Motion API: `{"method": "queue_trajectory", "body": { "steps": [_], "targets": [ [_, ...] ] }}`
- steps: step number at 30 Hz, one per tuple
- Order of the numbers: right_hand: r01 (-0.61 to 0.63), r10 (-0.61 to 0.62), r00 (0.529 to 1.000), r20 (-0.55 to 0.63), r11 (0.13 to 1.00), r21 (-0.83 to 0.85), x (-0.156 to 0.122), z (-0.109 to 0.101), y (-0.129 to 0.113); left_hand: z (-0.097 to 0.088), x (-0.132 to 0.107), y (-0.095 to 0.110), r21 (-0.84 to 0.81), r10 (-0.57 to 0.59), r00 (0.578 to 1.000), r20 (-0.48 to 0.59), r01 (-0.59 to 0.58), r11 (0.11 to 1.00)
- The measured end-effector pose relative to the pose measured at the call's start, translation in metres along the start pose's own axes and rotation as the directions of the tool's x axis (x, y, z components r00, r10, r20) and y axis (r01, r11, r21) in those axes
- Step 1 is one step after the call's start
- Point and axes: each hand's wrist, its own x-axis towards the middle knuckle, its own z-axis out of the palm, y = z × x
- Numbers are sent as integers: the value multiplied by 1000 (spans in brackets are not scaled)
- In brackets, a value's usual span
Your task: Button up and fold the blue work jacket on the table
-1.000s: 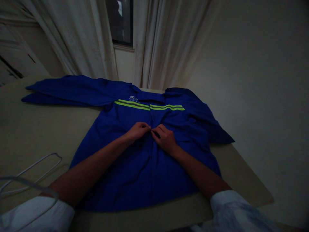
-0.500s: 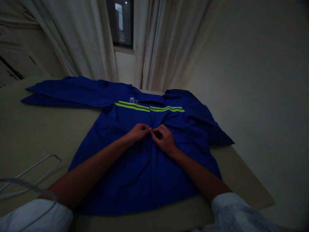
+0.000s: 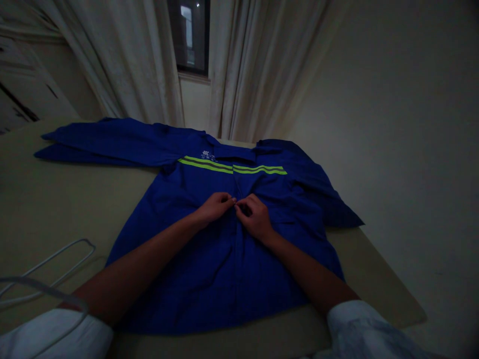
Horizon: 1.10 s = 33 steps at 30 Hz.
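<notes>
A blue work jacket (image 3: 209, 269) with two yellow-green stripes across the chest lies flat, front up, on a beige table (image 3: 48, 209). Its left sleeve stretches out to the far left. My left hand (image 3: 214, 207) and my right hand (image 3: 254, 217) meet at the jacket's front opening, a little below the stripes. Both hands are closed in a pinch on the front edges of the fabric, fingertips almost touching. What lies between the fingertips is too small and dark to make out.
A white wire hanger (image 3: 45, 279) lies on the table at the near left. Cream curtains (image 3: 247, 65) and a dark window (image 3: 189, 35) stand behind the table. The table's right edge (image 3: 392, 279) drops off beside a plain wall.
Both hands stay pinched at the jacket's front opening; they have shifted very slightly. The jacket has not moved.
</notes>
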Motion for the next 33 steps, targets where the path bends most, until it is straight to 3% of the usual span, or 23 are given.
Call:
{"method": "queue_trajectory", "body": {
  "steps": [10,14,18,22,26,33],
  "targets": [
    [31,-31,999,-19,1000,-5,0,-1,0,1,-4,7,25,-4,1000,-4,4,1000],
    [93,-89,995,40,992,-88,0,-2,4,4,-2,3,61,-42,999,-19,43,997],
    [197,-182,978,106,968,-157,-1,-4,7,7,-2,0,122,28,999,-46,-23,992],
    [144,-135,989,63,971,-191,-2,-3,6,7,-5,2,214,95,993,-68,-79,974],
    [164,-146,985,94,960,-229,-3,-1,6,5,-7,5,226,130,990,-64,-112,968],
    [326,-263,936,236,901,-286,1,-6,14,5,-4,4,199,22,998,-55,-10,980]
  ]
}}
